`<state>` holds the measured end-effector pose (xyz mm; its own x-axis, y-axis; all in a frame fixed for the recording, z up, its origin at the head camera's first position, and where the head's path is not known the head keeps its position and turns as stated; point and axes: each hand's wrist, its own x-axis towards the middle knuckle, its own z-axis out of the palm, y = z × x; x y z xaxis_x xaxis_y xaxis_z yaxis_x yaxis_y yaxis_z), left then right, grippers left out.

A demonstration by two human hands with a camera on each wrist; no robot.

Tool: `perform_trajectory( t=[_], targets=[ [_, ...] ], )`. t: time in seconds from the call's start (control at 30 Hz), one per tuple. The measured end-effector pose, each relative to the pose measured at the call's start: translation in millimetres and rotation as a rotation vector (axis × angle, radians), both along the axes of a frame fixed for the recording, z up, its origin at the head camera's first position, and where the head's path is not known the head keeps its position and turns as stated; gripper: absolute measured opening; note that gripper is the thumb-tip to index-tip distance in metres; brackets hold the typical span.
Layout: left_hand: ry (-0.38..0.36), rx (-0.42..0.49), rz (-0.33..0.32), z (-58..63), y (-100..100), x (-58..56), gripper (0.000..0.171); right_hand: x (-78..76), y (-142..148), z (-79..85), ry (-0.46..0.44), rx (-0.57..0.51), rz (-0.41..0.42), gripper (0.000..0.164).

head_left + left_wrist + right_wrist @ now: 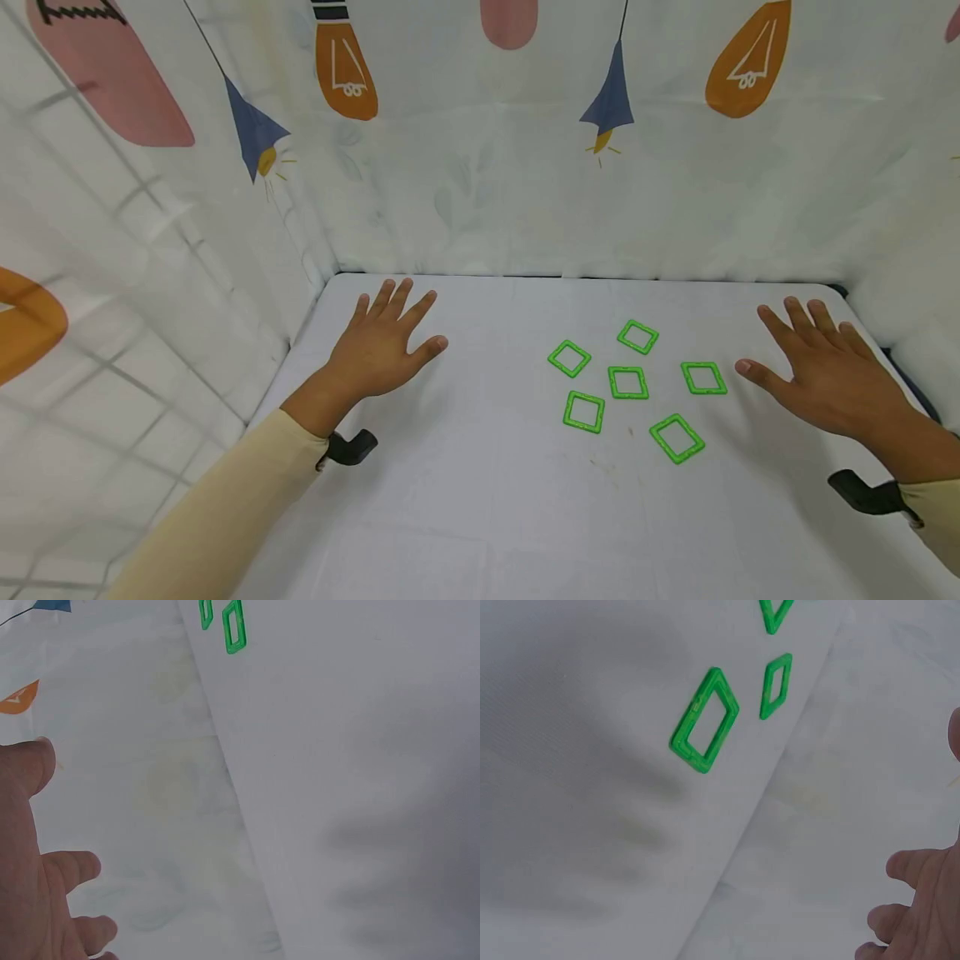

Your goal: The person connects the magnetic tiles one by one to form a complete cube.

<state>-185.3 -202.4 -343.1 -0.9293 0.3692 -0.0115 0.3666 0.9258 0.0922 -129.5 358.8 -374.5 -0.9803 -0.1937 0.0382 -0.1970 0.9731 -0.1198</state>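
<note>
Several green square frames (627, 368) with hollow middles lie flat and apart on the white table. My left hand (381, 346) hovers over the left part of the table, fingers spread, holding nothing. On the right, my right hand (832, 375) is also held above the table with fingers spread. Nearest to its thumb is one green square (726, 385). In the right wrist view a green square (676, 742) lies well away from the fingers. The left wrist view shows another green square (226, 637) near the top, far from the left hand.
A white table (465, 500) carries the squares, with small brownish marks near them. Behind and at the left hangs a white curtain (465, 192) printed with bulbs and lamps. Each wrist wears a black strap piece (352, 448) over a cream sleeve (232, 500).
</note>
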Motion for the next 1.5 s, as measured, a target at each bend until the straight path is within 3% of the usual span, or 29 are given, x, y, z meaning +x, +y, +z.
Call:
perform_trajectory(
  t=[0.33, 0.77, 1.07, 1.5],
  targets=[
    [-0.014, 0.007, -0.021, -5.8, 4, 2.7, 0.084, 0.2, -4, -1.6, -0.012, 0.004, 0.010, 0.092],
    [-0.019, 0.054, -0.066, -22.1, 17, 7.6, 0.080, 1.2, -10, -7.1, -0.010, -0.036, 0.046, 0.091],
    [-0.042, 0.051, -0.091, -25.0, 27, 12.7, 0.078, 2.2, -18, -12.2, 0.004, -0.029, 0.077, 0.090],
    [-0.028, 0.061, -0.125, -37.9, 34, 15.2, 0.077, 6.2, -32, -21.6, 0.011, -0.055, 0.101, 0.090]
  ],
)
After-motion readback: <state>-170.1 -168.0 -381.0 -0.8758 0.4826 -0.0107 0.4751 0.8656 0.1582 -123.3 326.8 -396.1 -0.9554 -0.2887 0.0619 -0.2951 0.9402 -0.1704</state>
